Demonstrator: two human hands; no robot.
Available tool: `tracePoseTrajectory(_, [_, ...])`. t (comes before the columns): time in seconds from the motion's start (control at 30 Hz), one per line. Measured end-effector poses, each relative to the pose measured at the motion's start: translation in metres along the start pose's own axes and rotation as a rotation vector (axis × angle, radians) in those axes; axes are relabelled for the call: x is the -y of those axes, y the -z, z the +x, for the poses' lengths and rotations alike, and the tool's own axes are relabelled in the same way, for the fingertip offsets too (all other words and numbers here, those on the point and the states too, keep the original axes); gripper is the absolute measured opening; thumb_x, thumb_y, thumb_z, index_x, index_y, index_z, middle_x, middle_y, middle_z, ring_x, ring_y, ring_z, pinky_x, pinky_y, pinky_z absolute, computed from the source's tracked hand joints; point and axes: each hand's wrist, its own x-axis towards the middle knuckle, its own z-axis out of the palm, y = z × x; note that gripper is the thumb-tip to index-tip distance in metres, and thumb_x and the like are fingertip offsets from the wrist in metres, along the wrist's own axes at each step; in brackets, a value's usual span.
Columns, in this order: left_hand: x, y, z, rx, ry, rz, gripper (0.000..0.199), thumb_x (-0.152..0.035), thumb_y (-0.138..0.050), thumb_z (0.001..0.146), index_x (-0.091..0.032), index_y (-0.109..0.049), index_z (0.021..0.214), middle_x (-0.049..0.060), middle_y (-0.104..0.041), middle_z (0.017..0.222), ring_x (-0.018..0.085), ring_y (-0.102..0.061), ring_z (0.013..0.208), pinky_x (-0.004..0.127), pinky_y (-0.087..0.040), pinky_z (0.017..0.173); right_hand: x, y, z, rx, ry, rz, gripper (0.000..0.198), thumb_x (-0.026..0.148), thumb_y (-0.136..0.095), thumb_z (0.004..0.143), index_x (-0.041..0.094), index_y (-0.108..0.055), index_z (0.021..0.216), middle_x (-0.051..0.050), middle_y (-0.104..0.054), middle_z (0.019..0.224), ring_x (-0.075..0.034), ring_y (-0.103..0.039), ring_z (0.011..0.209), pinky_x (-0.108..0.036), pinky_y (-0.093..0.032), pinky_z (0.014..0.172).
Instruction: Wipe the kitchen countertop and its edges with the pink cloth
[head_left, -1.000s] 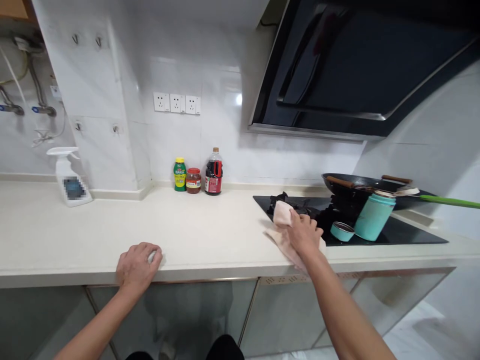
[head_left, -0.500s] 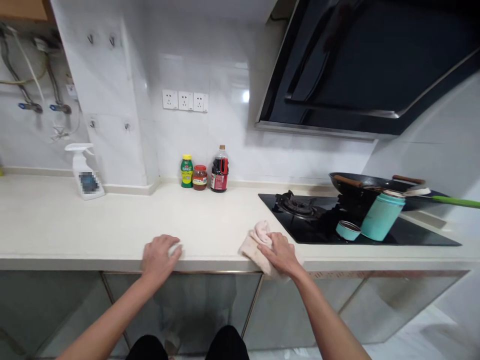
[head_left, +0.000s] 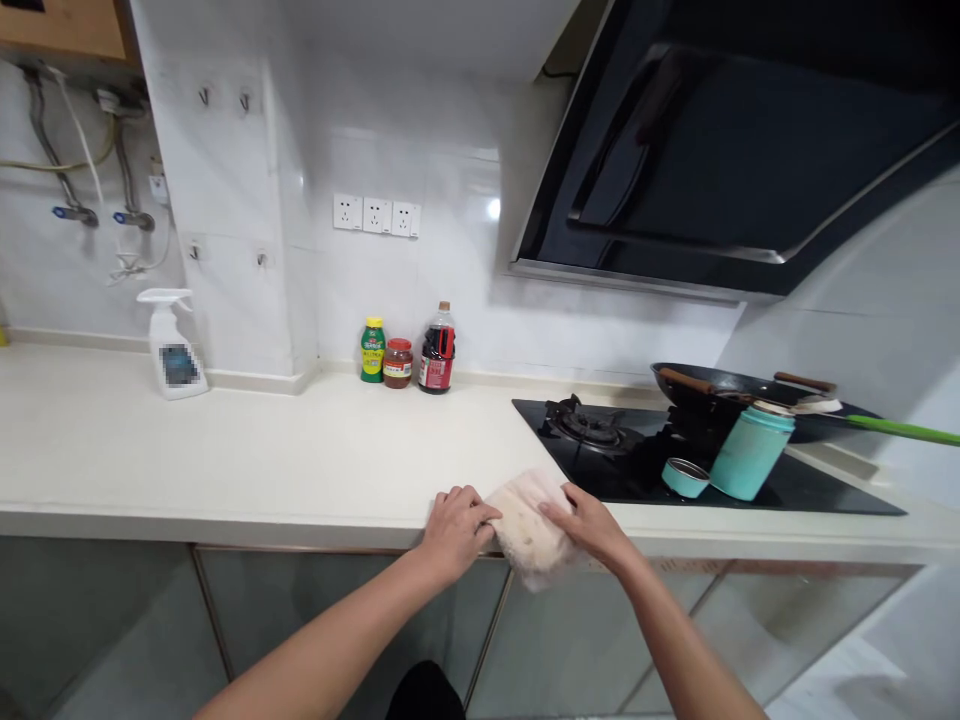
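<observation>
A pale pinkish cloth (head_left: pixel 531 535) is spread between my two hands at the counter's front edge, its lower part hanging over the edge. My left hand (head_left: pixel 457 525) pinches its left side between thumb and fingers. On the opposite side my right hand (head_left: pixel 595 524) grips the cloth, thumb on top. The cloth looks slightly blurred and carries a few darker spots. Both hands are just left of and in front of the black gas stove (head_left: pixel 622 470).
On the white countertop (head_left: pixel 300 450) stand a spray bottle (head_left: pixel 176 345), a green bottle (head_left: pixel 373 350), a red-lidded jar (head_left: pixel 397 364) and a dark sauce bottle (head_left: pixel 437 350). The stove holds a wok (head_left: pixel 720 385), a turquoise flask (head_left: pixel 754 452) and its cup (head_left: pixel 685 478). A range hood (head_left: pixel 675 150) overhangs it.
My left hand, which had something small and white by its fingers, has moved right to the cloth. The bunched cloth is now opened out between both hands. The view has shifted slightly.
</observation>
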Motion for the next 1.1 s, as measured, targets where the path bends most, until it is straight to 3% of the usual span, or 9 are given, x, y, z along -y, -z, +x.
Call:
tracePoseTrajectory(0.1, [-0.008,0.007,0.0,-0.006,-0.074,-0.07,0.025,-0.02,-0.059,0.091,-0.033,-0.075,0.105,0.004,-0.062,0.104,0.021,-0.056,0.098,0.037,-0.042,0.083,-0.008,0.018,-0.034,-0.012,-0.045,0.196,0.051,0.071,-0.054,0.08,0.022,-0.062,0.091,-0.004,-0.065,0.091,-0.025,-0.058,0.086,-0.034,-0.047,0.073])
tracePoseTrajectory(0.23, [-0.036,0.023,0.008,-0.117,-0.265,0.016,0.023,-0.022,-0.057,0.094,-0.031,-0.073,0.108,0.007,-0.06,0.104,0.022,-0.055,0.098,0.039,-0.042,0.084,-0.016,0.036,-0.086,-0.116,-0.216,0.726,0.051,0.06,-0.072,0.077,0.022,-0.062,0.11,-0.005,-0.068,0.106,-0.027,-0.059,0.104,-0.033,-0.049,0.085])
tracePoseTrajectory(0.33, [-0.058,0.031,0.015,-0.156,-0.375,0.023,0.025,-0.021,-0.048,0.098,-0.026,-0.07,0.109,0.007,-0.063,0.094,0.021,-0.056,0.092,0.038,-0.044,0.083,-0.017,0.048,-0.114,-0.225,-0.326,0.944,0.049,0.053,-0.08,0.072,0.024,-0.062,0.107,-0.005,-0.069,0.101,-0.026,-0.063,0.096,-0.032,-0.053,0.078])
tracePoseTrajectory(0.47, [-0.076,0.027,0.012,-0.034,-0.313,-0.267,0.029,-0.018,-0.043,0.097,-0.022,-0.066,0.114,0.004,-0.07,0.1,0.018,-0.062,0.096,0.031,-0.048,0.087,-0.017,0.055,-0.132,-0.323,-0.39,1.142,0.05,0.049,-0.085,0.068,0.027,-0.06,0.105,0.001,-0.068,0.089,-0.02,-0.064,0.076,-0.027,-0.054,0.062])
tracePoseTrajectory(0.57, [-0.077,0.019,0.006,0.071,-0.191,-0.506,0.031,-0.016,-0.044,0.093,-0.022,-0.067,0.112,0.002,-0.073,0.107,0.016,-0.065,0.099,0.028,-0.05,0.089,-0.022,0.05,-0.135,-0.336,-0.402,1.255,0.062,0.044,-0.09,0.067,0.032,-0.058,0.118,0.001,-0.069,0.104,-0.017,-0.066,0.085,-0.023,-0.055,0.067])
tracePoseTrajectory(0.77, [-0.066,0.005,-0.004,0.154,-0.052,-0.714,0.04,-0.007,-0.045,0.079,-0.021,-0.073,0.103,0.003,-0.074,0.109,0.018,-0.066,0.105,0.031,-0.047,0.098,-0.046,0.028,-0.146,-0.411,-0.327,1.164,0.05,0.047,-0.089,0.067,0.024,-0.07,0.107,-0.003,-0.069,0.109,-0.018,-0.061,0.1,-0.02,-0.053,0.08])
tracePoseTrajectory(0.87, [-0.061,0.001,-0.001,0.163,0.103,-0.9,0.037,-0.008,-0.047,0.075,-0.019,-0.075,0.097,0.003,-0.075,0.096,0.016,-0.067,0.089,0.029,-0.052,0.085,-0.049,0.026,-0.141,-0.506,-0.285,1.062,0.046,0.047,-0.088,0.067,0.024,-0.071,0.103,-0.002,-0.068,0.106,-0.017,-0.06,0.102,-0.021,-0.051,0.082])
tracePoseTrajectory(1.0, [-0.05,0.009,0.025,0.121,0.278,-1.167,0.032,-0.015,-0.052,0.077,-0.015,-0.072,0.102,0.003,-0.07,0.083,0.012,-0.062,0.066,0.024,-0.052,0.065,-0.03,0.035,-0.089,-0.638,-0.125,0.815,0.034,0.05,-0.077,0.074,0.024,-0.069,0.095,-0.002,-0.064,0.111,-0.019,-0.058,0.108,-0.029,-0.046,0.097])
tracePoseTrajectory(1.1, [-0.029,0.025,0.054,-0.008,0.357,-1.112,0.037,-0.019,-0.052,0.081,-0.013,-0.067,0.114,0.004,-0.068,0.082,0.011,-0.062,0.066,0.024,-0.053,0.065,-0.005,0.038,-0.028,-0.581,-0.007,0.464,0.039,0.055,-0.054,0.084,0.023,-0.068,0.101,-0.007,-0.059,0.122,-0.022,-0.055,0.115,-0.038,-0.042,0.106])
